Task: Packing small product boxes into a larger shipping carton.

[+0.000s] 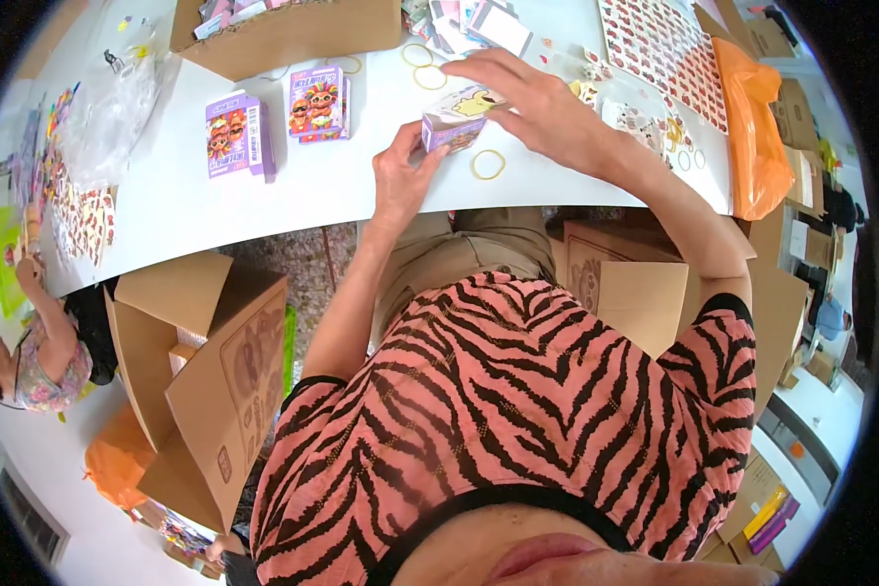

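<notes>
My left hand grips a small purple carton by its near left side, the thumb along its edge. The upper face of the carton shows a pale yellow cartoon figure. Over its right side reaches my right hand, fingers stretched and apart, the thumb close to the carton's corner. Whether the thumb touches it, I cannot tell. A yellow rubber band lies just below the carton, and more rubber bands lie beyond it. To the left stand a purple printed box and a stack of similar boxes.
A cardboard box stands at the table's far side, beside loose cards. Sticker sheets and an orange bag are at the right. Open cartons flank my legs. Another person sits at far left.
</notes>
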`<state>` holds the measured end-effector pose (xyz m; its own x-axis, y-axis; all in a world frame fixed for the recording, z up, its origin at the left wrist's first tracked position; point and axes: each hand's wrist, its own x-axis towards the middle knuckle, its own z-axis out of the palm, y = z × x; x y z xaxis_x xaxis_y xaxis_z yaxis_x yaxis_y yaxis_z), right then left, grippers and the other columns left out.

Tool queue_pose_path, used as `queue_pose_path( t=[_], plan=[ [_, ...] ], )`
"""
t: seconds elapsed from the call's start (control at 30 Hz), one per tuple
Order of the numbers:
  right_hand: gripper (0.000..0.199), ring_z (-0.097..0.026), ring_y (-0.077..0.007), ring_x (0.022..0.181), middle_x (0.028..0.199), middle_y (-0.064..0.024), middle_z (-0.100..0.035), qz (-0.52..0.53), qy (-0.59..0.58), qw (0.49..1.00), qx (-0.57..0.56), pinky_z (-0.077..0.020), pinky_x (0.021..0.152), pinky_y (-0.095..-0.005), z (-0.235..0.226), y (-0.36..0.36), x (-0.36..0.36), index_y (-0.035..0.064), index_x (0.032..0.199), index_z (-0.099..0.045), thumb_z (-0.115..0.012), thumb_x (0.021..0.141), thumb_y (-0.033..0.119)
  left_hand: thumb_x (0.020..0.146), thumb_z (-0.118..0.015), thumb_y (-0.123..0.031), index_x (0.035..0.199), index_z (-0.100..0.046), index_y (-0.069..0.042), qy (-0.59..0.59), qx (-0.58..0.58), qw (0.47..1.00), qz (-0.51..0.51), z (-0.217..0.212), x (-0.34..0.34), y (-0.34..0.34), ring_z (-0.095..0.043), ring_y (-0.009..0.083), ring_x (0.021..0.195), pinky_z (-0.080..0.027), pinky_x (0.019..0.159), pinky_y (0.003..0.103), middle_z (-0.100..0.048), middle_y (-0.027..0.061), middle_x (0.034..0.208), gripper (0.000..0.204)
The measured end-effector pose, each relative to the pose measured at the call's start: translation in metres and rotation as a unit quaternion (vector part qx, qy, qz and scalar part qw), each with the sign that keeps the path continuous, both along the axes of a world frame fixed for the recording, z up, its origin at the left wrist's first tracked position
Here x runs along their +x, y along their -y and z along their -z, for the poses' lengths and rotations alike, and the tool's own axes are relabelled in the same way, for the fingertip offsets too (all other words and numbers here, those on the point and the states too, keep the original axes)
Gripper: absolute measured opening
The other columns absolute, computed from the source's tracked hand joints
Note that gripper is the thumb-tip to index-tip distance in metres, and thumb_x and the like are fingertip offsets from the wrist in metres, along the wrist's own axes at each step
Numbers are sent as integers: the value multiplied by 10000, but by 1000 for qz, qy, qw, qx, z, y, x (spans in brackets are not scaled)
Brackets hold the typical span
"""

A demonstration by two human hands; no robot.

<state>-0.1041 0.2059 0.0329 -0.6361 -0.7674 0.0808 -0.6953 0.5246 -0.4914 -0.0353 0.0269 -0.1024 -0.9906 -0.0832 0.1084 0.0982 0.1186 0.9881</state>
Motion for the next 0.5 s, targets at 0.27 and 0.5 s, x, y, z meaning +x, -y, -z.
queue_pose_path(
  t=[0.27,0.5],
  plan=[
    [271,-611,-289,911,957,-107,-631,-74,-152,985,-39,-508,793,-364,-7,-4,-1,7,1027,-593,-563,762,-43,786,-699,-42,1073,-581,35,-1,-59,998,25,1,-2,-1,-660,160,860,-532,793,305,-687,132,942,320],
    [271,-610,-288,901,943,-119,-626,-44,-120,992,-19,-505,794,-357,-11,-3,-8,-4,991,-595,-565,725,-52,784,-701,-41,1076,-587,19,4,-13,1000,22,3,-2,2,-665,175,869,-531,807,302,-688,128,953,319]
  ],
)
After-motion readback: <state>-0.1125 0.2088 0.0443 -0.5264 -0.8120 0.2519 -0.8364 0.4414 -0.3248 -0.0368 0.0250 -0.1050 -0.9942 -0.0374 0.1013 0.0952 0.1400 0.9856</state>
